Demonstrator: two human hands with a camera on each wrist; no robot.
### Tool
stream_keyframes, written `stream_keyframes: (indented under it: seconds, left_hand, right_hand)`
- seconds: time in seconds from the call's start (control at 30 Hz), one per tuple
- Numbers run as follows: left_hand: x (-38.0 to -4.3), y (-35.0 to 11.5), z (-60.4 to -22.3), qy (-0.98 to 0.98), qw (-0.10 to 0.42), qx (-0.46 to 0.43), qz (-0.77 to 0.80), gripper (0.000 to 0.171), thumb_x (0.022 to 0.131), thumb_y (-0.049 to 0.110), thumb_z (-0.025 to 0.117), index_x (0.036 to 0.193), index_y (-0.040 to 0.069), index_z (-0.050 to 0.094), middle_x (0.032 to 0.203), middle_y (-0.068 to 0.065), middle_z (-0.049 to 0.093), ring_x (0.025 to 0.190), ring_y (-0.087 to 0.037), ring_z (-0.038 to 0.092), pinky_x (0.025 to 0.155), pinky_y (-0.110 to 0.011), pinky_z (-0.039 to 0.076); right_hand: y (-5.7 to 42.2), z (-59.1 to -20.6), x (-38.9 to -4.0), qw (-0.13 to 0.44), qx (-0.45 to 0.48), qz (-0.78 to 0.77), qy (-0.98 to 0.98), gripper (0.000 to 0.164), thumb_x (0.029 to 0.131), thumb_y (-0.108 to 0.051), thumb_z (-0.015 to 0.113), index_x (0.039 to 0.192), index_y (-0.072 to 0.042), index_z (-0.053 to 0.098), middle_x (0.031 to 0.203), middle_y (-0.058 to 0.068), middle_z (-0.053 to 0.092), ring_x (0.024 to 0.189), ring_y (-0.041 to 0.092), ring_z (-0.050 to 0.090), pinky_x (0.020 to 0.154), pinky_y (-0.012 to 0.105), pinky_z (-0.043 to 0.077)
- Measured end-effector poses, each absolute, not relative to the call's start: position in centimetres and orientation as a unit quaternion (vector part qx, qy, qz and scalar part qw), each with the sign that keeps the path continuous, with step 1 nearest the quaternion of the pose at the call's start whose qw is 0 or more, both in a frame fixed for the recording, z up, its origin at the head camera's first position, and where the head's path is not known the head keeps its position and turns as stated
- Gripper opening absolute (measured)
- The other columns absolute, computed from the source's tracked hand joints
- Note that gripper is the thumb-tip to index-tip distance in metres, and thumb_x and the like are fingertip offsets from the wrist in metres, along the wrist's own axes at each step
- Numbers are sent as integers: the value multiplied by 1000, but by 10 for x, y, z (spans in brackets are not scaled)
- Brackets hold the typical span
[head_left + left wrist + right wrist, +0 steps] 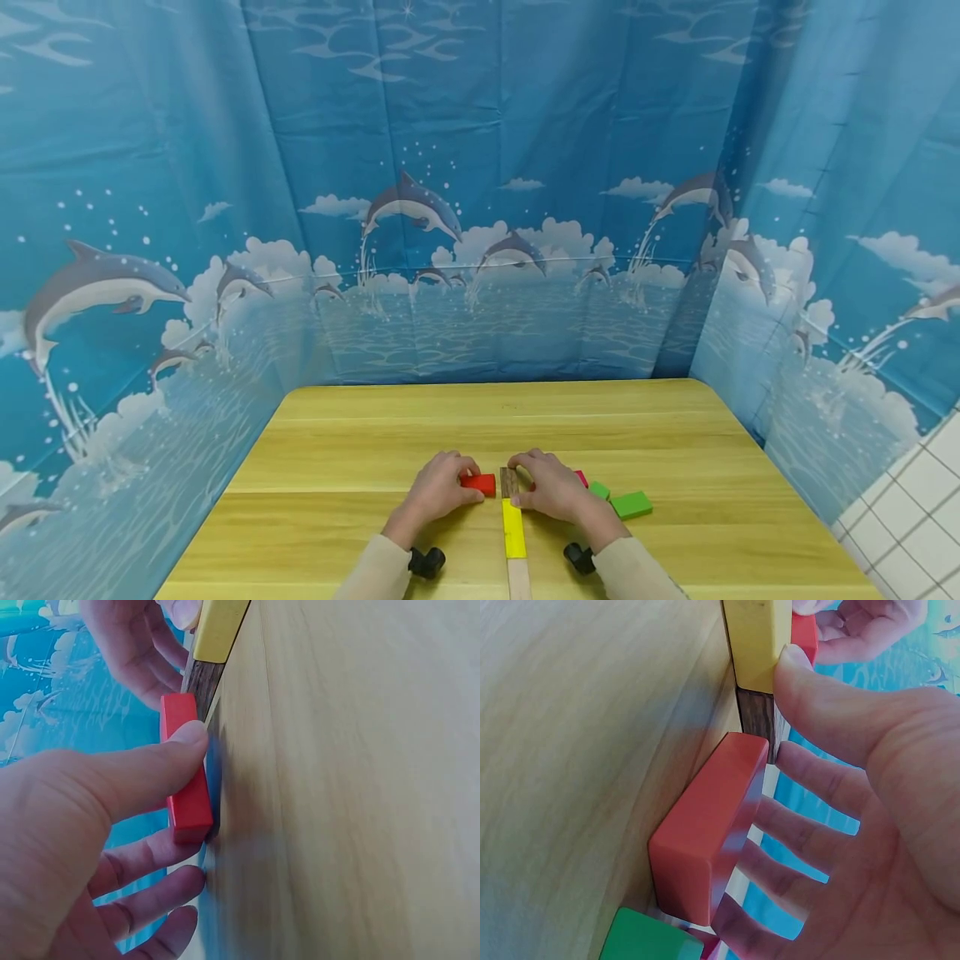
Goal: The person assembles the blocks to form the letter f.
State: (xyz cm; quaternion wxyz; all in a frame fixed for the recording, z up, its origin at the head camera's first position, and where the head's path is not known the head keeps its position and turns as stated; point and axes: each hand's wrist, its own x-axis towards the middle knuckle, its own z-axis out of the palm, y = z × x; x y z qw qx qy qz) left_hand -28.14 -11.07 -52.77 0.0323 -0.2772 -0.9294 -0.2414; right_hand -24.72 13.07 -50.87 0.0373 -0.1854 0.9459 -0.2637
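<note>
My left hand pinches a red block between thumb and fingers, just left of a row of blocks. In that row, a dark brown wood-grain block lies end to end with a yellow block and a pale wooden block. On the row's other side my right hand has its thumb by the joint of the yellow and brown blocks and its index fingertip at the brown block's far end. A second red block lies by the right fingers, hidden in the head view.
Right of the right hand are two green blocks and a pink-red block, partly covered. Everything lies on a wooden table. A dolphin-print curtain hangs behind it, with white tiles at right.
</note>
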Motion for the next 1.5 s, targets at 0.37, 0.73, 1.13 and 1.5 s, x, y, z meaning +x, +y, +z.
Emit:
stream_keyframes:
  seconds: [0.37,0.73,1.13,1.5]
  left_hand:
    - [-289,-105,-529,-933,33,-254,-251,28,80,33,87,98,17,74,85,3,58,73,-12,49,65,-29,46]
    - [-294,-102,-531,-935,34,-258,-242,29,82,34,86,101,16,73,89,1,58,77,-13,49,67,-30,46]
    - [-295,-100,-530,-935,31,-259,-240,29,84,32,84,105,14,73,90,0,57,78,-14,48,68,-30,46]
    - [-297,-99,-529,-931,19,-264,-251,39,85,36,83,115,14,72,95,0,58,81,-13,49,71,-29,47]
  right_hand:
    - [124,-507,-246,31,-193,-264,944,53,87,-34,81,132,-14,62,129,11,57,96,24,51,79,46,52]
    - [123,-510,-250,28,-192,-262,945,53,87,-35,80,133,-14,61,130,11,57,96,24,52,79,46,51]
    - [124,-509,-250,28,-186,-268,945,55,86,-34,82,133,-13,62,130,11,57,99,25,53,82,47,52]
    - [128,-507,-253,37,-194,-286,938,55,88,-30,80,136,-11,60,132,15,55,97,25,56,81,47,52]
